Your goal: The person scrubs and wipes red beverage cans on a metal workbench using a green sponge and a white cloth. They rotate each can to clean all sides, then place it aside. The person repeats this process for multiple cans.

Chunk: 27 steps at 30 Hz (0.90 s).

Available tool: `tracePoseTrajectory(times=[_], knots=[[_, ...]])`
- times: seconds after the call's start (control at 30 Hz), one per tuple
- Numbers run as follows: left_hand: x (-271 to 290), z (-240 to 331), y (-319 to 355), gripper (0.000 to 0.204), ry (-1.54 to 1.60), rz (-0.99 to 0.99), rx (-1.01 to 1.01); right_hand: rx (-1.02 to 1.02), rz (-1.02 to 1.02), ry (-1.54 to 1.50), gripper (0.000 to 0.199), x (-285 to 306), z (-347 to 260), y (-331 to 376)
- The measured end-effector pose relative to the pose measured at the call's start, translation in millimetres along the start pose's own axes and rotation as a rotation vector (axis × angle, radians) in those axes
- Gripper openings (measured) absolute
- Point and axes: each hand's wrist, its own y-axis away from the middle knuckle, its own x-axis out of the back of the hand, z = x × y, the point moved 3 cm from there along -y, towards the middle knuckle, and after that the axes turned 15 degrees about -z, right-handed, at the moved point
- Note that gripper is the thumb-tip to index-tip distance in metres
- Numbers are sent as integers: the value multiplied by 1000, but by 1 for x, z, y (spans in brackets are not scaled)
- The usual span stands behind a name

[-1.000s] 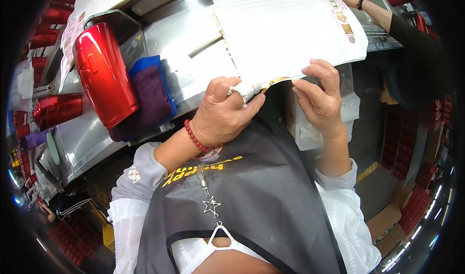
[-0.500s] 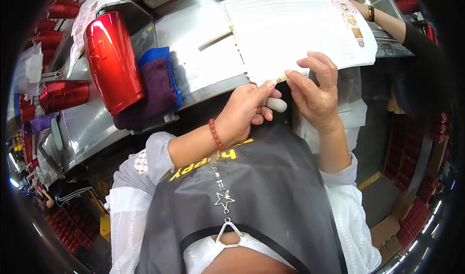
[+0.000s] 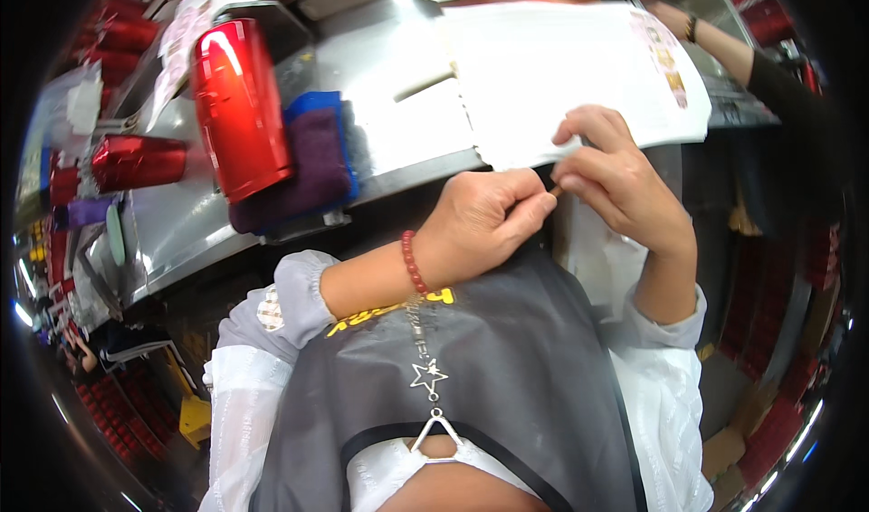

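left hand (image 3: pixel 484 227) and right hand (image 3: pixel 620 181) pinching a small brown stick (image 3: pixel 554 189) together, right under white sheet (image 3: pixel 561 77), steel counter (image 3: pixel 389 59)

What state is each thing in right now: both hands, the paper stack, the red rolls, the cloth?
left hand: closed, fingertips pinching a small brown piece
right hand: fingers bent, gripping the near edge of the paper stack
paper stack: flat on the steel counter, near edge overhanging
large red foil roll: lying on the counter
purple cloth: folded, beside the roll
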Motion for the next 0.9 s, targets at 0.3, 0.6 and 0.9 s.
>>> tracePoseTrajectory(times=[0.3, 0.6, 0.9], knots=[[35, 25, 13, 12, -197, 32, -166, 143, -87, -136, 10, 21, -16, -23], [121, 53, 97, 12, -347, 213, -334, -132, 230, -505, 20, 125, 49, -143], [161, -10, 208, 29, -140, 850, -150, -921, 274, 585, 34, 109, 261, -329]])
